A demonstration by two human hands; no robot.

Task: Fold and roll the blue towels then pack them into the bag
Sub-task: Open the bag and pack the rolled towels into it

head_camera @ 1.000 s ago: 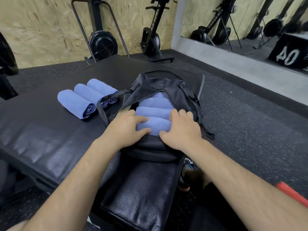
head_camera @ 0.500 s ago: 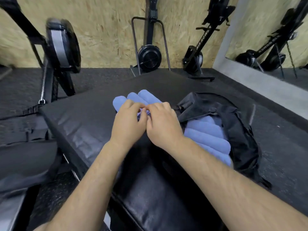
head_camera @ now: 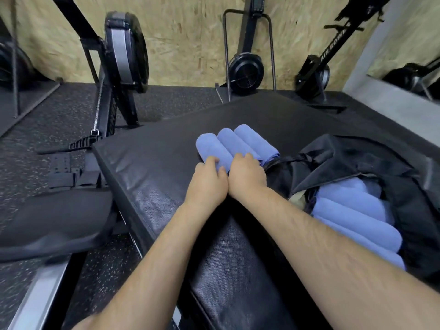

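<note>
The left hand and right hand lie side by side, their inner edges touching, knuckles up, both at the near ends of three rolled blue towels. The left hand's fingers are curled over the near end of the left roll, with the thumb pressed against that roll's other side, so it pinches the roll. The right hand's fingers are bent down over the near end of the middle roll; its thumb is hidden, so how firm the hold is cannot be told. The right roll lies touching the middle one, just beyond the right hand's fingertips. All three rest on a black padded mat. Just to the right lies the open black bag, with more rolled towels packed side by side inside it. Beyond the mat, a rowing machine stands against a chipboard wall.
</note>
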